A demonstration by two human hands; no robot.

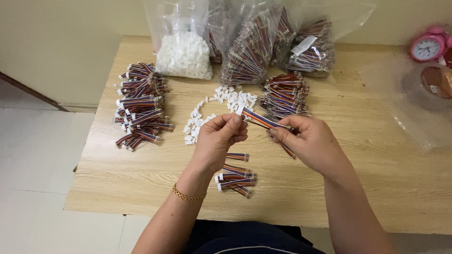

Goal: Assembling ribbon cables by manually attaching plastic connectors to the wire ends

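My left hand (217,138) pinches a small white plastic connector (240,110) at the end of a short multicoloured ribbon wire (262,119). My right hand (306,140) grips the other end of that wire, and more wires stick out below its fingers. Both hands hover above the middle of the wooden table (376,188). Loose white connectors (221,106) lie scattered just beyond my left hand. A few finished wires with white ends (235,179) rest on the table under my wrists.
A stack of bundled wires (141,108) lies at the left. Another wire pile (285,94) sits behind my right hand. Plastic bags of white connectors (183,54) and of wires (263,44) line the back. A pink alarm clock (427,47) stands at the far right, beside clear plastic wrap (414,108).
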